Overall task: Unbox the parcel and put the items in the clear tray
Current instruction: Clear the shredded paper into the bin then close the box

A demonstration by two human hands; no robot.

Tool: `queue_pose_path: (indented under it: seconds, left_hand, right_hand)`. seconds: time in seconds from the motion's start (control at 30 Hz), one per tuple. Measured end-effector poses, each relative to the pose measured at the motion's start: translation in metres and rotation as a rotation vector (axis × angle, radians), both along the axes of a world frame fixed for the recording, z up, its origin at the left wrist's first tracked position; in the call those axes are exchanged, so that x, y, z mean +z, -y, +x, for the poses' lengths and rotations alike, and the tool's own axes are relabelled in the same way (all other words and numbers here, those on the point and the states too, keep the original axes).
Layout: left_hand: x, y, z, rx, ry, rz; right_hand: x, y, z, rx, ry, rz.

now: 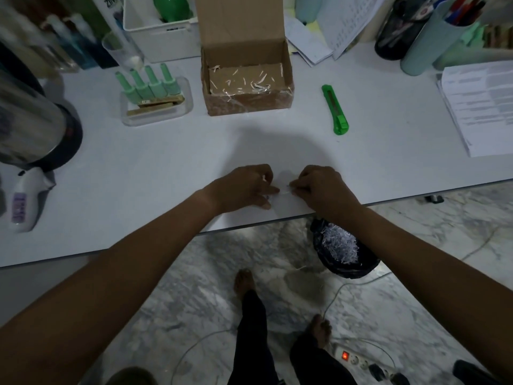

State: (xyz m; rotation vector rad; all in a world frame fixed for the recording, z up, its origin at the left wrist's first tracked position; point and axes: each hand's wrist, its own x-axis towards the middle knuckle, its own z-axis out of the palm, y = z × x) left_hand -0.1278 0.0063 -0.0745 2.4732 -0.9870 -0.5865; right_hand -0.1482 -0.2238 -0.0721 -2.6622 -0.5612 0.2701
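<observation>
The cardboard parcel box (247, 101) stands open at the back middle of the white table, with only scraps of shredded paper on its floor. Left of it the clear tray (186, 104) holds several green-capped bottles (150, 84) and a gold item. Near the table's front edge my left hand (244, 188) and my right hand (319, 187) are close together. Both pinch a small clear, whitish scrap (283, 191) that spans between their fingertips; what it is cannot be made out.
A green box cutter (334, 109) lies right of the box. Paper stacks (483, 107) sit at the right, cups with pens behind. A dark kettle (33, 120) and white bottle (25, 201) are at the left. A black bin (344, 251) with shredded paper stands under the table edge.
</observation>
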Motion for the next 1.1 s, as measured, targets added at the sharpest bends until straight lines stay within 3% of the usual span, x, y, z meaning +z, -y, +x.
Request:
queue_pose_path:
  seconds: [0.27, 0.43, 0.53, 0.63, 0.67, 0.83, 1.0, 1.1]
  left_hand:
    - [-0.009, 0.007, -0.011, 0.187, 0.165, -0.186]
    - [-0.012, 0.016, -0.023, 0.418, 0.151, -0.263]
    - [-0.008, 0.027, -0.028, 0.657, 0.047, -0.329]
    - [-0.002, 0.049, -0.035, 0.798, -0.034, -0.405]
    - [0.000, 0.059, -0.039, 0.813, -0.039, -0.416]
    - [0.008, 0.118, -0.064, 0.789, -0.032, -0.449]
    - [-0.003, 0.188, -0.086, 0.615, 0.052, -0.414]
    - [-0.020, 0.229, -0.100, 0.469, 0.069, -0.396]
  right_hand:
    - [-0.005, -0.005, 0.002, -0.047, 0.016, -0.015]
    - [-0.004, 0.010, -0.002, -0.145, -0.007, -0.017]
    - [0.001, 0.042, 0.003, -0.459, -0.170, 0.236]
    - [0.003, 0.072, -0.006, -0.730, -0.433, 0.790]
    - [0.004, 0.080, -0.012, -0.756, -0.461, 0.889]
    - [0.003, 0.117, -0.050, -0.751, -0.438, 0.895]
    - [-0.009, 0.160, -0.086, -0.803, -0.434, 0.850]
    - [-0.024, 0.193, -0.105, -0.830, -0.368, 0.713]
